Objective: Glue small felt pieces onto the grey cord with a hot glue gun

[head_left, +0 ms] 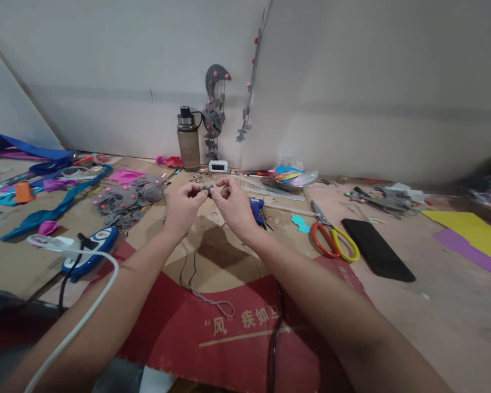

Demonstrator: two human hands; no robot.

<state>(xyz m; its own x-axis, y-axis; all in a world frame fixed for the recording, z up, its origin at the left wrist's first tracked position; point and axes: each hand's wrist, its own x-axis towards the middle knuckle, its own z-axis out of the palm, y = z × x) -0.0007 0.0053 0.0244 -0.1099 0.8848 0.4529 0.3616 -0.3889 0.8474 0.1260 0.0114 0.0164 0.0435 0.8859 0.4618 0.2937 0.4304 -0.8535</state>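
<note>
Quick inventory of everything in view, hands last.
Small piece: one, dark grey, centre
Cardboard: one, red and tan, centre
Yarn: one, grey, on cardboard
Glue gun: one, blue, near centre
Scissors: one, red and yellow handles, right
Phone: one, black, beside scissors
Sheets: two, yellow, purple, far right
Bottle: one, brown, against wall
Clock: one, white, beside bottle
Hangings: two, grey, on wall
Felt pile: one, grey, left
Power strip: one, blue, left
Scraps: many, multicoloured, mostly left
Cables: several, white, black, front
Left hand: one, bare, centre
Right hand: one, bare, centre
</note>
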